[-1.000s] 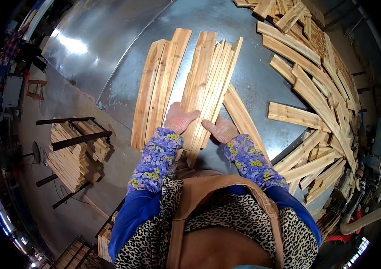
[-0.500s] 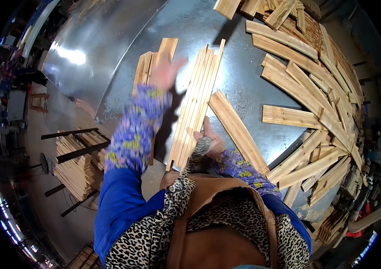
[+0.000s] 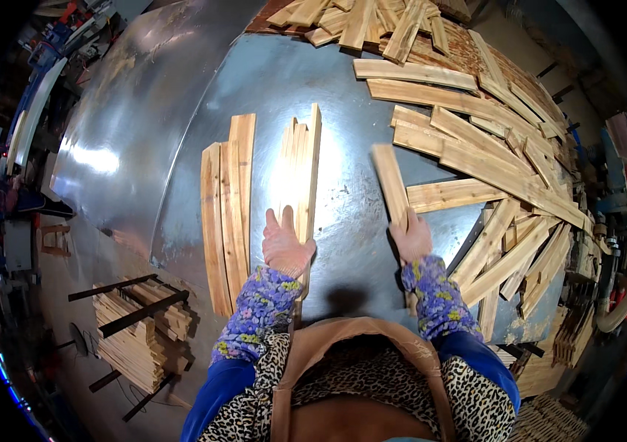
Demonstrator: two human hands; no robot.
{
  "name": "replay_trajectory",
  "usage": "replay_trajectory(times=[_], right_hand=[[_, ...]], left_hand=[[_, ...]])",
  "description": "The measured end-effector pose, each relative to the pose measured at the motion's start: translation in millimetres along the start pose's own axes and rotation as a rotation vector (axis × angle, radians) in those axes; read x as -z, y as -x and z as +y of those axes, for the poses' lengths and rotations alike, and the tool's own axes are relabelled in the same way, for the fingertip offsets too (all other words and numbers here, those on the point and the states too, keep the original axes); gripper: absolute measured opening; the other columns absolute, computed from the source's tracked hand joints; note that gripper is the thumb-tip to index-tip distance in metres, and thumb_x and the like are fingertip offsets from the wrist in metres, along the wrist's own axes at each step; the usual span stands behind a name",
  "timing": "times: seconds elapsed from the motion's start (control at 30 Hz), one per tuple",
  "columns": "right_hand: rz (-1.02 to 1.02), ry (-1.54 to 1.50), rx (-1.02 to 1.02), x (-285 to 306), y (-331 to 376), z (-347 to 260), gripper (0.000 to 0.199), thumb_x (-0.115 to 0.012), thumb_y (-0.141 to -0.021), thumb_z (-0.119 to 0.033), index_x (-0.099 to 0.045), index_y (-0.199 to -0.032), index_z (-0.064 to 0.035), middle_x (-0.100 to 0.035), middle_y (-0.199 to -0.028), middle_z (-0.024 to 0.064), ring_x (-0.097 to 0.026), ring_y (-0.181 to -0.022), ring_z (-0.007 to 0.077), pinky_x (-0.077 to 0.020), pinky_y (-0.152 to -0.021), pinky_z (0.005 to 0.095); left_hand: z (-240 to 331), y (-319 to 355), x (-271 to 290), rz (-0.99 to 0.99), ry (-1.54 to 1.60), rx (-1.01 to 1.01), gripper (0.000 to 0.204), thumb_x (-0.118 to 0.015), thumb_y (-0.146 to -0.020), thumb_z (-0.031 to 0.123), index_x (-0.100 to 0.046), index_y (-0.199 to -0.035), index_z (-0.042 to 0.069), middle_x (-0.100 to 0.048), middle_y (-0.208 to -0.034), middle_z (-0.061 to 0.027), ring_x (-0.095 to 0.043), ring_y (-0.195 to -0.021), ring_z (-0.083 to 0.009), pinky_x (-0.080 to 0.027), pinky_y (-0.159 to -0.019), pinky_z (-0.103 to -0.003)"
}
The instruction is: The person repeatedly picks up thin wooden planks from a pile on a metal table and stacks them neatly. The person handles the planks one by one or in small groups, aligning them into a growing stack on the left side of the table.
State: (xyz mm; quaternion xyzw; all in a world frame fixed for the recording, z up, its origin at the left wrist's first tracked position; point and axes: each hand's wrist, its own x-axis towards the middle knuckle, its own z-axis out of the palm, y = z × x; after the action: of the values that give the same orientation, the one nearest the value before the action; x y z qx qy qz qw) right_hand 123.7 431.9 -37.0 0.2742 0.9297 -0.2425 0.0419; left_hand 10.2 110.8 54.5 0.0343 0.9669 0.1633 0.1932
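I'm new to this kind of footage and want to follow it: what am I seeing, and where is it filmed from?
There is no robot here, just a person's bare left hand and right hand. The picture comes from a wide camera worn on the head, looking down, so straight edges curve near the rim. The flowered sleeves are the person's own. On the metal table lie side-by-side boards at left and a loose pile at right. The left hand rests on a narrow bundle of boards; the right holds a single board.
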Motion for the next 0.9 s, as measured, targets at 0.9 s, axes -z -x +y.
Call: replay_trajectory(times=[0.9], right_hand=[[-0.051,-0.268,-0.141,41.2,-78.0,12.6,0.1,-0.075,-0.094,-0.056,-0.042,-0.168,0.0025,-0.067,-0.152,0.0284,-0.065,-0.141,0.0395,-0.0476,-0.12,0.0454]], left_hand=[[11.6,5.3,-13.6,0.045,-0.22,-0.034,0.114,-0.082,-0.087,0.058,-0.033,-0.172,0.0,-0.032,-0.169,-0.0351,-0.046,-0.152,-0.0521,-0.041,-0.128,-0.053]])
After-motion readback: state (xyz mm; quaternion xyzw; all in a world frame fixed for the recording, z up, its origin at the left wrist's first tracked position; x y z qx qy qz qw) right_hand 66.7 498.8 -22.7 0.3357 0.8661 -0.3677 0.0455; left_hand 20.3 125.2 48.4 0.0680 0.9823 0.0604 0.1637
